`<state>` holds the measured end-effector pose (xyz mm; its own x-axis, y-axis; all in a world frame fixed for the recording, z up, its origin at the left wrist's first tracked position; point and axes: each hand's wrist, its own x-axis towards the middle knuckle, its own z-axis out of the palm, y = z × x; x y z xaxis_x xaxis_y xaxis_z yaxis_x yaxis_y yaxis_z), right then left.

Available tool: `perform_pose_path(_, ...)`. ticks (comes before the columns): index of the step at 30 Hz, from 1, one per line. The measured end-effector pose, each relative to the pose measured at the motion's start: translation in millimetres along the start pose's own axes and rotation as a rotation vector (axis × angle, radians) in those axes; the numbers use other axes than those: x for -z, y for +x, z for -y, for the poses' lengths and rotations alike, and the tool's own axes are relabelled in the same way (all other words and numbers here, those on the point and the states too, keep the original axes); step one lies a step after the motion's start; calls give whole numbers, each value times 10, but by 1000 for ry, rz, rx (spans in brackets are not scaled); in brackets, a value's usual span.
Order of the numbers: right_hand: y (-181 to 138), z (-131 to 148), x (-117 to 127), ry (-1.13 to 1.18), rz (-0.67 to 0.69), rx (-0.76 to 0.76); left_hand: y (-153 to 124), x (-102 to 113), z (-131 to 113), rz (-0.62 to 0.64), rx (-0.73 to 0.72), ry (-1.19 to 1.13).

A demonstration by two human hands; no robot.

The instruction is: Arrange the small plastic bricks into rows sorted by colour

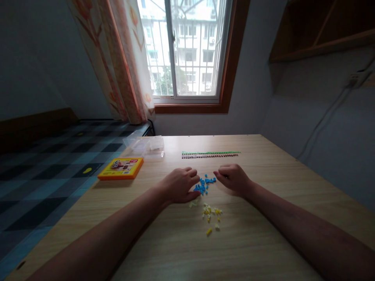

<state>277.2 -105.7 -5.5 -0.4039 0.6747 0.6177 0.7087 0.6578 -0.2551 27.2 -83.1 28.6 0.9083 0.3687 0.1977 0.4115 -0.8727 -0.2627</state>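
Observation:
A loose pile of small blue building bricks lies on the wooden table between my two hands. My left hand rests at the pile's left side, its thumb and fingers apart, the fingertips at the blue bricks. To the right of the pile is my right hand, fingers curled in and thumb against them; whatever they may hold is hidden. Nearer to me lie scattered cream and yellow bricks, with a longer yellow brick at the front. Beyond the hands run a row of green bricks and a row of dark bricks.
On the left of the table lies a yellow-orange box with a printed lid. Behind it stands a clear plastic container. A bed with a checked cover adjoins the table's left side, and a window is ahead.

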Motion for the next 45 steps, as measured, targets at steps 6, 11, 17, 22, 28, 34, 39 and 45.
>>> perform_pose_path(6, 7, -58, -64, 16, -115, -61, 36, 0, -136, 10, -29, 29)
perform_pose_path(11, 12, -19, -96, 27, -81, -37, 67, -22, -334, -29, -64, 27)
perform_pose_path(17, 7, -71, -96, 33, -111, -85, 52, -57, -309, -171, 15, 2)
perform_pose_path(22, 13, -99, -104, 37, -97, -106, -34, -127, -8, -272, 260, -106)
perform_pose_path(28, 25, -52, -109, 92, -26, -96, -56, -208, 61, -221, 362, -304)
perform_pose_path(34, 22, -24, -113, 151, 16, -86, -48, -205, 46, -127, 273, -399)
perform_pose_path(39, 22, -36, -135, 138, 9, -83, -49, -214, 73, -143, 369, -348)
perform_pose_path(45, 19, -29, -137, 137, 6, -88, -43, -249, 113, -139, 428, -332)
